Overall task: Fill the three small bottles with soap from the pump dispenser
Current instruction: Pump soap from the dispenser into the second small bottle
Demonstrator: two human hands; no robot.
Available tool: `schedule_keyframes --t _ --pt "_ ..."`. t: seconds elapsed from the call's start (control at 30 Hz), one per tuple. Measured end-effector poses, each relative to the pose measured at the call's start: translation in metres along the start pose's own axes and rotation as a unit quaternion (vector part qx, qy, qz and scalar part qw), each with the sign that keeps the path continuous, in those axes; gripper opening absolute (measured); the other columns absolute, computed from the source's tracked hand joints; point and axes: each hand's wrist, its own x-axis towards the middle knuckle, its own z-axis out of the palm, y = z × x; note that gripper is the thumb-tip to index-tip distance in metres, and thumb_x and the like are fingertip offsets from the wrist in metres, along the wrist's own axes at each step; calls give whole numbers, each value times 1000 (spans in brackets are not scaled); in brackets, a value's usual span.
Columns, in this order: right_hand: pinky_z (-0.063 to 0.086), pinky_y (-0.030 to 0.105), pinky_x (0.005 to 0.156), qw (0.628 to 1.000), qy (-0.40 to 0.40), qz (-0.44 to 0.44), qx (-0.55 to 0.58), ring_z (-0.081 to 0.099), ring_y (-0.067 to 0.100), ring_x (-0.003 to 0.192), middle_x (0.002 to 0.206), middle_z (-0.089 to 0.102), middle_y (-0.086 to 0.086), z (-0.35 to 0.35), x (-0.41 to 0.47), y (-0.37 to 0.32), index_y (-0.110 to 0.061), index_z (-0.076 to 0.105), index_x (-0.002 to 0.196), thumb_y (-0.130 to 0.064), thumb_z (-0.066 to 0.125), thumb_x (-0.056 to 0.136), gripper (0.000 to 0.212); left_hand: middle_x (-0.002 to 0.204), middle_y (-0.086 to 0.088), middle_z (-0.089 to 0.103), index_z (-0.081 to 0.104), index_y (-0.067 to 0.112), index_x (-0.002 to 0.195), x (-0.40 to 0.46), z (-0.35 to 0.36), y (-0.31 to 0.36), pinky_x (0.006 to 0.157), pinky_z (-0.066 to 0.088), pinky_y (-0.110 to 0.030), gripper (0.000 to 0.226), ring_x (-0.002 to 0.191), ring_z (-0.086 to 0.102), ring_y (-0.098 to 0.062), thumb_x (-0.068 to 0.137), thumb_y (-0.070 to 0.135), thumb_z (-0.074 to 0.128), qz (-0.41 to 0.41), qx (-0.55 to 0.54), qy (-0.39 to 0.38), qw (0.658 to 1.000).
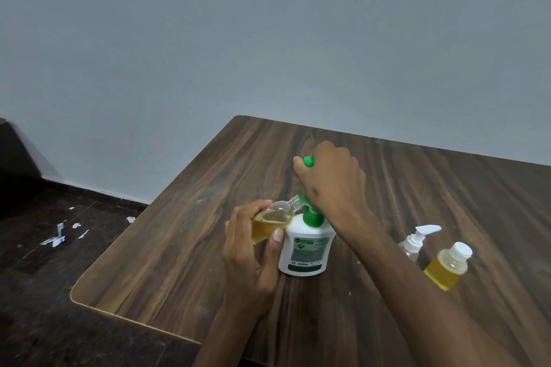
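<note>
Wood-grain tabletop (179, 262) is filling the lower right of our view, pushed against a plain grey wall (268, 39), with paper scraps (58, 237) lying on the dark floor to the left

We are holding a small clear bottle (274, 217) tilted in our left hand (253, 256), fingers and thumb curling round its lower body, its open neck meeting the green spout of the pump dispenser (304, 247). Amber soap is lying about halfway up the tilted bottle. Our right hand (331, 179) is closing over the green pump head (309, 161), gripping it from above; whether it is pressing down at this instant we cannot tell

Near our right forearm two more bottles are standing: a capped bottle (447, 268) holding amber soap and, just behind it, a clear pump bottle (414, 243) whose fill level we cannot make out

We are judging the small bottle to be light, thin-walled and a little squeezable, so gripping the body low and gently seems best, keeping fingers away from the neck, where dripped soap would be making it slippery. The white dispenser is looking stiffer and heavier, standing steady on its broad base; bearing straight down on the pump head should be keeping it from tipping toward the held bottle
</note>
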Motion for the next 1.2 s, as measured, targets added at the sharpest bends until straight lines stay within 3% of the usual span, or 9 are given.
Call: schedule_keyframes --t 0.3,0.5,0.63,1.03,1.2 --pt "20 24 49 1000 4 -9 -8 35 5 58 71 40 -6 -2 0 -1 -18 47 87 -45 48 105 33 122 9 65 60 23 128 0 0 1 81 55 -51 33 109 66 -23 97 14 64 2 -1 1 1000" --pt "33 32 59 1000 7 0 3 46 17 65 72 44 -4 3 1 2 -17 50 85 -45 49 103 33 121 9 65 61 20 127 -1 0 0 81 55 -50 31 108 66 -23 97 14 64 5 2 1 1000" --pt "24 29 50 1000 22 -16 -5 37 7 57 70 42 -4 0 3 0 -18 45 80 -44 49 103 35 122 10 64 59 25 128 0 1 0 81 55 -52 34 108 66 -23 97 15 64 4 -1 1 1000" --pt "32 31 57 1000 4 -5 -6 45 15 63 72 44 -3 3 3 1 -17 49 84 -45 49 103 34 122 12 64 60 23 128 1 1 -1 83 54 -57 32 109 66 -20 97 15 64 7 3 -3 1000" --pt "30 29 54 1000 18 -16 -7 41 9 58 71 45 -4 2 3 1 -18 49 82 -45 48 103 34 122 12 64 61 21 127 0 1 -1 82 54 -56 31 108 66 -21 97 14 64 7 2 -1 1000"
